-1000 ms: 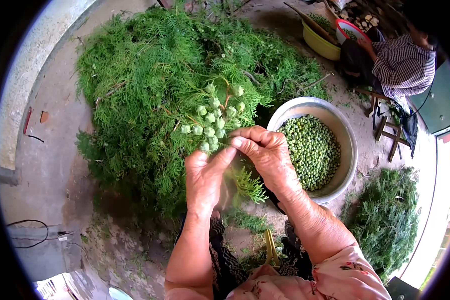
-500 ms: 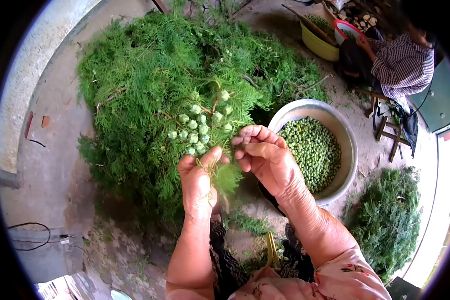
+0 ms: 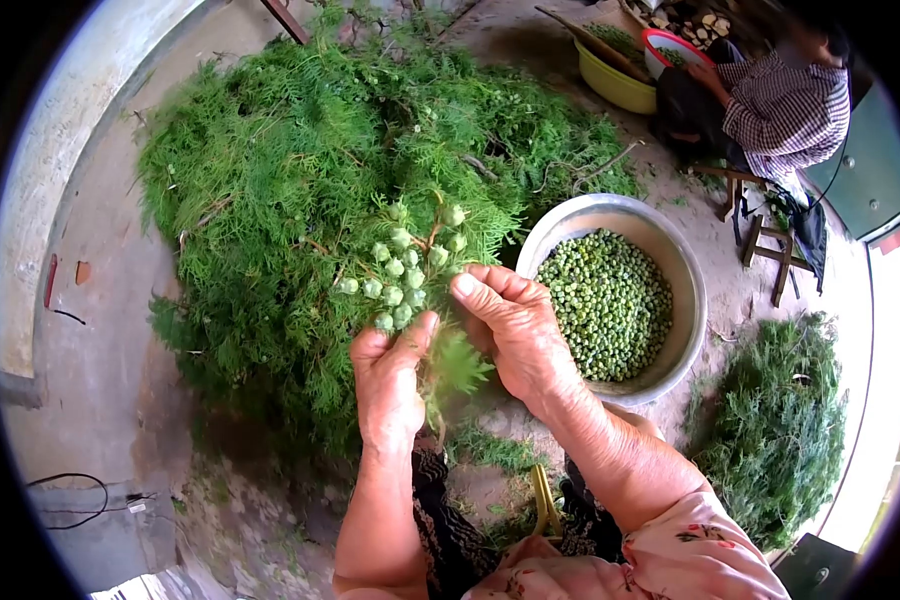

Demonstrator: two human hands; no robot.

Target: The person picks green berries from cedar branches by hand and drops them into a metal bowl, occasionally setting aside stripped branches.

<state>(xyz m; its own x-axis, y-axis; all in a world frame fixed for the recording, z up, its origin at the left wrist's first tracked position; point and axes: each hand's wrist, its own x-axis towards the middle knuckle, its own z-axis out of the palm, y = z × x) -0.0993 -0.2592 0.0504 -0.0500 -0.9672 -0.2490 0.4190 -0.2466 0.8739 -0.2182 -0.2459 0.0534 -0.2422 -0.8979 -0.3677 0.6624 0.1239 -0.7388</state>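
My left hand (image 3: 390,385) is closed around the stem end of a leafy sprig (image 3: 455,365), thumb pressed up against it, so the sprig stands up out of my fist with its cluster of green cones (image 3: 400,272) just above my thumb tip. My right hand (image 3: 515,335) comes in from the right with its fingers curled narrow and the thumb laid flat against the near edge of the cluster; it touches the sprig, but I cannot tell whether a cone is pinched between the fingertips. A frond of the sprig hangs down between my two hands. Below my wrists are my flowered sleeve (image 3: 670,560) and a dark patterned cloth over my lap, with a yellow tool (image 3: 542,500) lying there. Just to the right of my right hand stands a metal basin (image 3: 582,212) on the ground, filled well up with loose green cones (image 3: 605,300). Behind the sprig and spreading to the left lies a big heap of green branches (image 3: 300,150) on the concrete floor. A smaller heap of greenery (image 3: 780,420) lies at the right, beyond the basin. At the top right another person in a checked shirt (image 3: 782,105) sits near a yellow tub (image 3: 615,88) and a red-rimmed bowl (image 3: 665,42), with a wooden stool (image 3: 770,252) beside them. A black cable (image 3: 65,495) lies at the lower left.
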